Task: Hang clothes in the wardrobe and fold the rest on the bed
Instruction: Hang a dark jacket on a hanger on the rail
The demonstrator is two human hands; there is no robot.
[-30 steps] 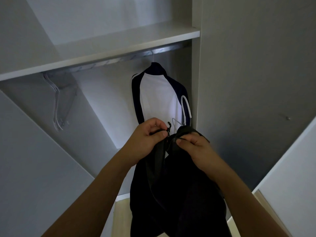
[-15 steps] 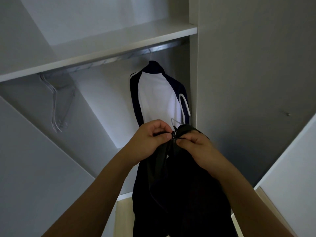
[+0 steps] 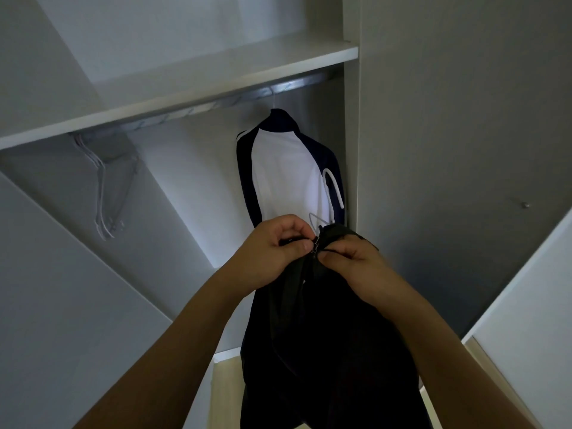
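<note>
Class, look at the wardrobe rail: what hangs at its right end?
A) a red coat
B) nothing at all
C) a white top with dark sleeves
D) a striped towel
C: a white top with dark sleeves hangs from the rail at its right end, behind the raised hands.

My hands (image 3: pixel 312 252) hold a garment (image 3: pixel 325 342) before the hung jacket (image 3: pixel 288 174) at the rail's (image 3: pixel 297 85) right end; spare hangers (image 3: pixel 106 193) hang at its left end.

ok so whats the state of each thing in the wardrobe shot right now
black garment: hanging down, gripped at its top by both hands
left hand: pinching the top edge by the zip
right hand: pinching the top edge
navy and white top: hung on the rail
empty hangers: hanging at the rail's left end
</note>
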